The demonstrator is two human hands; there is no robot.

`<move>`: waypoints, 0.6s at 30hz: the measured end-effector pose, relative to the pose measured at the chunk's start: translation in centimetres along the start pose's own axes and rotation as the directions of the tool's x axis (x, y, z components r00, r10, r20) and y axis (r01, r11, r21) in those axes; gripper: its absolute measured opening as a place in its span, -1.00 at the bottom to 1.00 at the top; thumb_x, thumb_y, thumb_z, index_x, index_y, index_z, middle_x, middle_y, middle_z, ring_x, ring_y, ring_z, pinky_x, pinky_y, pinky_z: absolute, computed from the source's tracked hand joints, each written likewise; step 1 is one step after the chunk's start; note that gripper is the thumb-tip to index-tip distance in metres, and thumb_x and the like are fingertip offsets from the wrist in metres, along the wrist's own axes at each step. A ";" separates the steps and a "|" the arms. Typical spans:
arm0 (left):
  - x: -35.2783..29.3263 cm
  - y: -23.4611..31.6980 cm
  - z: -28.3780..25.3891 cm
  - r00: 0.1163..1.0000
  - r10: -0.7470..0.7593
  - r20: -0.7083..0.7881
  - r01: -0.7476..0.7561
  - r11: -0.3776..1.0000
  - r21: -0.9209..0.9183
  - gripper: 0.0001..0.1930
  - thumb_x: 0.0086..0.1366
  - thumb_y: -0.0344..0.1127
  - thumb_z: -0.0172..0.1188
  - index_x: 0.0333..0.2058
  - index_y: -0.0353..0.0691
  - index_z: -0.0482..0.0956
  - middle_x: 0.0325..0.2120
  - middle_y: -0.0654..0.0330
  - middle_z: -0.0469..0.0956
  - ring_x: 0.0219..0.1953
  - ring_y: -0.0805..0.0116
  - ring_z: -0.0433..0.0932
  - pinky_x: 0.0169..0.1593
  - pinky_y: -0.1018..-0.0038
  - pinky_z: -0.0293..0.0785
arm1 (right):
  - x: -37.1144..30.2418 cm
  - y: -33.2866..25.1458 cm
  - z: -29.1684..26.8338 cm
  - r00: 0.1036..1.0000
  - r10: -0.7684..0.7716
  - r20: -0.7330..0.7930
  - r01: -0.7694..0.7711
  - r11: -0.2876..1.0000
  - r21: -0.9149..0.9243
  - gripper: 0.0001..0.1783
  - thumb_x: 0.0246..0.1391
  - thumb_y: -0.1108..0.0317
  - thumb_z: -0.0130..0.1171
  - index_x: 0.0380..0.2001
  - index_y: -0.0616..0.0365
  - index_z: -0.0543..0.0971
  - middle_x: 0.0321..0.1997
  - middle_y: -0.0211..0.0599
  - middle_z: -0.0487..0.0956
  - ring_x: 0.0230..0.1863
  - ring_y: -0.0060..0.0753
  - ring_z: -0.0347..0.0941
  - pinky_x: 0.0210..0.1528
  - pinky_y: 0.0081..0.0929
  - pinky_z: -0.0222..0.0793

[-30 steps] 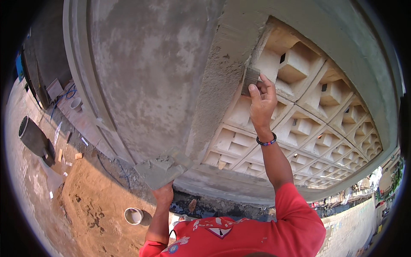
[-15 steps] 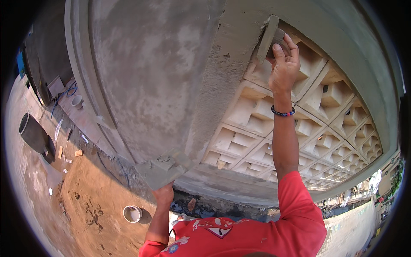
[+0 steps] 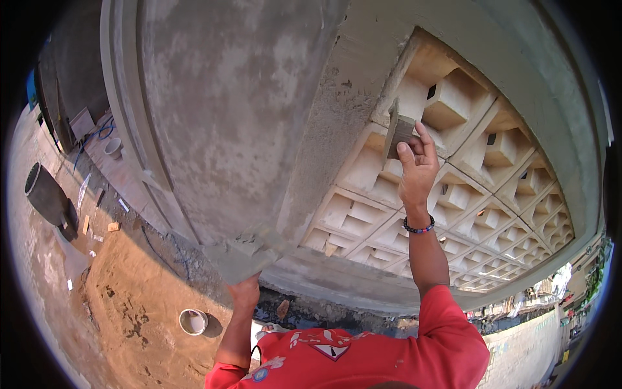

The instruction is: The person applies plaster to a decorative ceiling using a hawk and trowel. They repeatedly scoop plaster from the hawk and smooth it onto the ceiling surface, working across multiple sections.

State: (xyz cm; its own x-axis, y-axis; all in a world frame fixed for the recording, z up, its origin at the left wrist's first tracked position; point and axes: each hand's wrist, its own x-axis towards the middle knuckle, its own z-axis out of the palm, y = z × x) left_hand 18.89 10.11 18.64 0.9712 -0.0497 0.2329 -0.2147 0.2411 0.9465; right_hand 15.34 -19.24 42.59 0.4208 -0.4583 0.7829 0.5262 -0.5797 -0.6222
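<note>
My right hand (image 3: 418, 167) is raised, its thumb and fingers closed on the block-shaped grip of a small plastering float (image 3: 392, 137). The float's thin grey plate is seen nearly edge-on, beside the left edge of the pale vent-block screen (image 3: 447, 104); whether it touches that edge I cannot tell. Low on the left, my left hand (image 3: 245, 290) grips a flat mortar board (image 3: 236, 267) from below, its fingers mostly hidden. Some wet grey mortar (image 3: 243, 244) lies on the board, close to the wall. The plastered strip (image 3: 337, 110) left of the screen looks rough and damp.
A smooth grey wall panel (image 3: 220, 104) fills the upper left. On the ground stand a white bucket (image 3: 194, 322) by a sand heap (image 3: 139, 311), a dark tub (image 3: 46, 196) and a small pale pail (image 3: 113, 148). A plastered ledge (image 3: 337, 279) runs below the screen.
My right hand has come down with the float from the screen's upper corner, along its left edge. The mortar board in my left hand has hardly moved.
</note>
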 end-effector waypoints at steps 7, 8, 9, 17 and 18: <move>0.1 -0.1 0.2 1.000 0.000 -0.028 -0.002 0.999 -0.039 -0.51 0.00 -0.55 0.31 -0.04 -0.35 0.43 -0.11 0.14 0.49 -0.08 0.29 0.46 0.06 0.40 0.34 | 10.4 -7.4 0.3 0.591 -0.661 0.462 0.721 0.176 -0.671 -0.55 -0.06 0.56 0.17 -0.01 0.15 0.50 -0.25 -0.22 0.50 -0.21 -0.17 0.38 -0.15 -0.35 0.37; 0.1 0.2 0.4 1.000 0.014 -0.015 -0.014 0.999 -0.033 -0.51 0.00 -0.55 0.31 -0.04 -0.35 0.43 -0.11 0.14 0.49 -0.08 0.29 0.46 0.06 0.40 0.34 | 11.5 -8.0 0.5 0.530 -0.664 0.527 0.751 0.079 -0.656 -0.53 -0.08 0.57 0.17 -0.01 0.14 0.50 -0.25 -0.22 0.49 -0.21 -0.13 0.36 -0.14 -0.32 0.35; 0.1 0.8 0.5 1.000 0.029 -0.013 -0.029 0.999 -0.024 -0.51 -0.01 -0.55 0.31 -0.04 -0.36 0.43 -0.11 0.14 0.49 -0.08 0.29 0.46 0.06 0.40 0.34 | 12.6 -8.0 1.0 0.524 -0.650 0.550 0.755 0.056 -0.654 -0.53 -0.08 0.57 0.16 0.00 0.14 0.50 -0.26 -0.23 0.49 -0.19 -0.14 0.35 -0.14 -0.32 0.35; -0.1 -0.5 0.6 0.999 -0.028 -0.038 0.023 0.991 -0.131 -0.50 0.00 -0.57 0.32 -0.02 -0.36 0.42 -0.12 0.14 0.50 -0.09 0.31 0.46 0.04 0.41 0.36 | 7.4 -3.6 1.3 0.506 -0.390 0.769 0.854 0.103 -0.510 -0.53 -0.06 0.57 0.15 0.00 0.15 0.49 -0.28 -0.22 0.49 -0.18 -0.12 0.34 -0.14 -0.30 0.36; 0.0 -0.5 0.5 0.999 -0.007 -0.035 0.003 0.993 -0.116 -0.50 0.00 -0.57 0.32 -0.02 -0.36 0.42 -0.12 0.14 0.50 -0.09 0.31 0.46 0.04 0.41 0.36 | 6.7 -3.2 1.1 0.482 -0.353 0.802 0.874 0.128 -0.469 -0.53 -0.06 0.57 0.16 0.01 0.16 0.48 -0.28 -0.21 0.49 -0.18 -0.12 0.35 -0.14 -0.30 0.36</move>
State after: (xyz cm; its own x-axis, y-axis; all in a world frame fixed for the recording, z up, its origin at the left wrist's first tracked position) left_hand 18.93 9.55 18.29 0.9758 -0.0173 0.2179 -0.1981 0.3515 0.9150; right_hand 17.30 -19.73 49.82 0.6099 0.5236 0.5949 0.0884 -0.7909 0.6055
